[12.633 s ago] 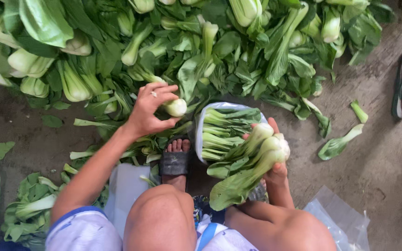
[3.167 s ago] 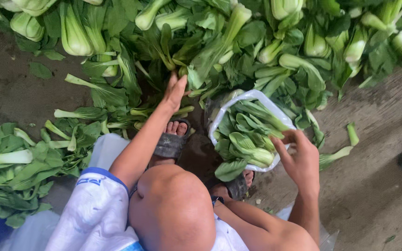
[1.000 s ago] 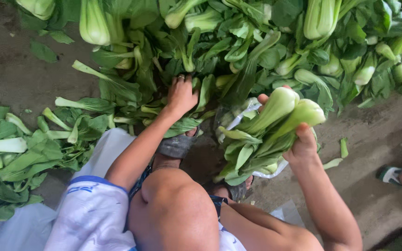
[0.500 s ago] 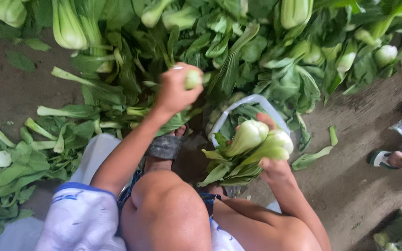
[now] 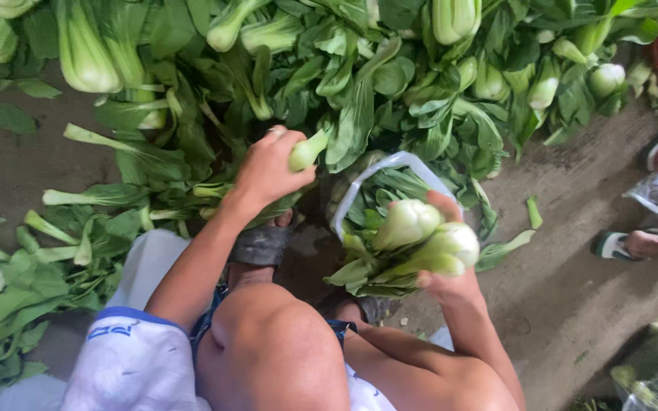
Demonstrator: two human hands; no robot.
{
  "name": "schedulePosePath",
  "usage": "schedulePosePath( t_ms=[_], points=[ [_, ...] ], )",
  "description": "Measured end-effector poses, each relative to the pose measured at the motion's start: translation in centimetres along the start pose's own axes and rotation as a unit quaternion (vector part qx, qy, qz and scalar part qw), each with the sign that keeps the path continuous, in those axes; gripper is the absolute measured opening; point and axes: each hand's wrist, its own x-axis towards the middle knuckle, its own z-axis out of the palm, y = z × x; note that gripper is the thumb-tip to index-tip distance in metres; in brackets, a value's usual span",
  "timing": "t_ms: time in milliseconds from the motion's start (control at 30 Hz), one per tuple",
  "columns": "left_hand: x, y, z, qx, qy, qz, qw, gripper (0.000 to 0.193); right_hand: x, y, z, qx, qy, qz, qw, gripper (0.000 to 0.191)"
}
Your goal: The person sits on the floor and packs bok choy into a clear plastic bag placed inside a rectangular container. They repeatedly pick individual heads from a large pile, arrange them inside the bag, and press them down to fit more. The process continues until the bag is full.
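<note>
Starting at your left, loose trimmed leaves [image 5: 17, 281] lie scattered on the ground, well away from the clear plastic bag [image 5: 390, 171] that stands open between your feet. Your left hand [image 5: 268, 169] is out over the near edge of the big pile of bok choy [image 5: 359, 68], just left of the bag's mouth. Its fingers are curled tight around the pale stem end of a single bok choy head [image 5: 308, 150], whose leaves trail back under your palm; the stem tip sticks out toward the bag.

The bag itself is packed with green leaves, its white rim raised on the side facing the pile. Your sandalled foot [image 5: 262, 245] rests on the ground just left of the bag.

Right of the bag's mouth and partly over it, your right hand [image 5: 447, 278] is cupped from beneath around a bunch of two bok choy [image 5: 420, 240], thumb up against the stems, fingers closed under them. The pale bulbs point up toward you and the leaves hang down in front of the bag.

Farther right of the bag, another person's sandalled foot [image 5: 634, 245] stands on the bare ground.
</note>
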Motion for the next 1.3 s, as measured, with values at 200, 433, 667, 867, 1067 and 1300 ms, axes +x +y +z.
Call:
schedulePosePath(
  t_ms=[200,433,667,867,1067,1300],
  points=[
    [-3.6,6.9,-8.9,-0.061,0.027,0.088,0.994,0.052,1.1,0.6,1.6,-0.190,0.048,-0.065,0.978,0.106],
    [-3.8,11.8,-2.0,-0.337,-0.048,0.102,0.935,0.054,1.7,3.2,3.1,-0.347,0.115,-0.164,0.916,0.106],
    [-5.1,9.4,1.1,-0.336,-0.082,0.136,0.928,0.080,0.4,2.5,1.3,-0.264,0.148,-0.113,0.946,0.103],
    [-5.2,8.7,3.5,-0.394,-0.052,0.194,0.897,0.081,0.2,3.0,1.9,-0.293,0.056,-0.120,0.947,0.105],
    [-6.1,9.7,3.6,-0.395,-0.083,0.193,0.895,0.103,0.2,3.8,2.9,-0.249,0.084,-0.137,0.955,0.102],
    [-6.0,9.3,4.0,-0.450,-0.097,0.035,0.887,0.107,-0.4,2.8,2.5,-0.304,-0.041,-0.115,0.945,0.119]
  ],
)
